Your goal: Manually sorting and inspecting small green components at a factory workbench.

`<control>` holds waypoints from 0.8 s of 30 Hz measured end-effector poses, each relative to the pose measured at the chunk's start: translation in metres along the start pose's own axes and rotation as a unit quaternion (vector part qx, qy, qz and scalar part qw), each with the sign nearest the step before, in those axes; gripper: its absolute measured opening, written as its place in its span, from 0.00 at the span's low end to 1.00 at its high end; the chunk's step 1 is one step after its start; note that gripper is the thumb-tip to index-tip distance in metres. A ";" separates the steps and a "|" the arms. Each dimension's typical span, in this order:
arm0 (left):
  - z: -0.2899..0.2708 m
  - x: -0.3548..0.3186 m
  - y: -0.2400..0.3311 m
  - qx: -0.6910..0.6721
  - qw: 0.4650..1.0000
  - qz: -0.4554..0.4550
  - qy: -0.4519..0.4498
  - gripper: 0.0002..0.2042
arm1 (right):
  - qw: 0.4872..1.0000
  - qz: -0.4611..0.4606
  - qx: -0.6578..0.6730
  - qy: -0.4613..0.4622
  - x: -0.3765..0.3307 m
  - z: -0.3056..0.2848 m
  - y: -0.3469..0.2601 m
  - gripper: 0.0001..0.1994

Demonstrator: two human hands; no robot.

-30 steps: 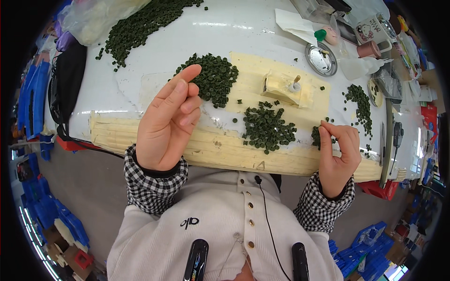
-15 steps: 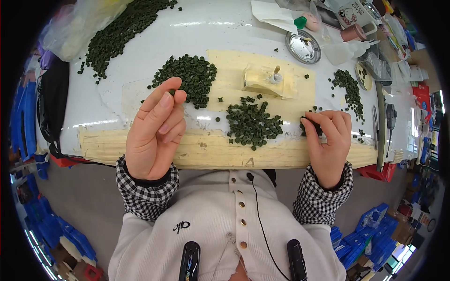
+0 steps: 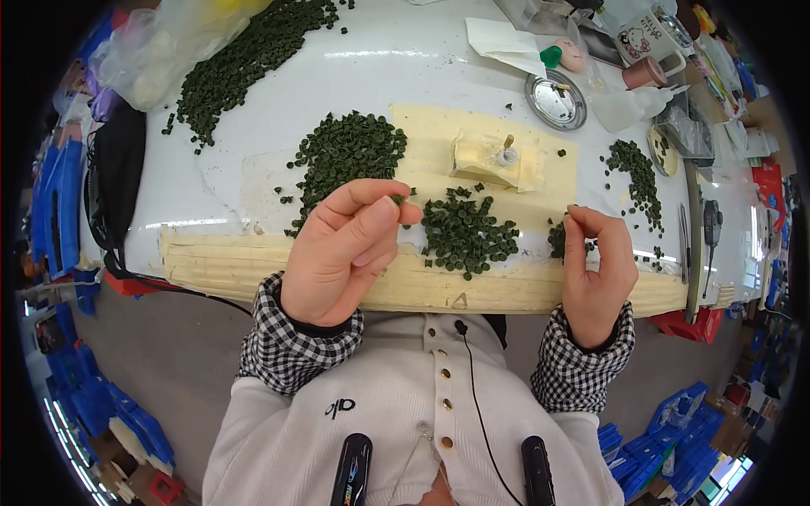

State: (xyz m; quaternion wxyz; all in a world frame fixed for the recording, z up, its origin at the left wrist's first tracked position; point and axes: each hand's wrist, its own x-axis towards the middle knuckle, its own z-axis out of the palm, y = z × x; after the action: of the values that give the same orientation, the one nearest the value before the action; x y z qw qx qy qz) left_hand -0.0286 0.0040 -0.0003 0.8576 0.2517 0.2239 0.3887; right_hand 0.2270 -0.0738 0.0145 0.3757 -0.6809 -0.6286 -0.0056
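My left hand [image 3: 346, 249] is raised above the table's front edge, thumb and forefinger pinching a small dark green round part [image 3: 397, 200]. Just beyond its fingers spreads a heap of the same flanged green parts [image 3: 350, 148]. A smaller pile [image 3: 469, 232] lies between my two hands. My right hand [image 3: 597, 261] is closed in a pinch at the right; what sits between its fingertips, if anything, is too small to make out. Some green parts [image 3: 558, 239] lie beside its thumb. Behind the middle pile stands a yellow-taped block [image 3: 489, 160] with a white nozzle-like piece and a short brown peg.
A long heap of green parts [image 3: 245, 63] lies at the far left beside a clear plastic bag [image 3: 160, 55]. Toward the right are a round metal dish [image 3: 555, 101], a squeeze bottle [image 3: 624, 108], another green pile [image 3: 634, 181] and tweezers [image 3: 684, 240].
My left hand has moved right, from beside the large heap toward the middle pile, still pinching the green part. My right hand has shifted slightly. The whole view has shifted a little.
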 end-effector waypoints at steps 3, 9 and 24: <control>0.003 0.002 -0.005 0.023 0.999 0.000 -0.030 0.10 | 0.999 -0.008 0.036 -0.001 0.003 -0.001 -0.008 0.09; 0.015 0.003 -0.011 0.094 0.994 0.046 -0.011 0.07 | 0.980 -0.050 0.189 -0.050 0.008 0.003 -0.040 0.11; 0.024 0.001 -0.017 0.372 0.904 0.211 0.021 0.12 | 0.964 -0.088 0.245 -0.049 0.016 0.024 -0.061 0.10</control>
State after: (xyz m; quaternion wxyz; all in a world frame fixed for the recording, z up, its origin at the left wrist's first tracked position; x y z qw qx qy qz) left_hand -0.0050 -0.0110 0.0075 0.5951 0.5855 0.3115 0.4540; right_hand 0.1662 -0.0522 0.0359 0.4977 -0.5094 -0.6860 0.1492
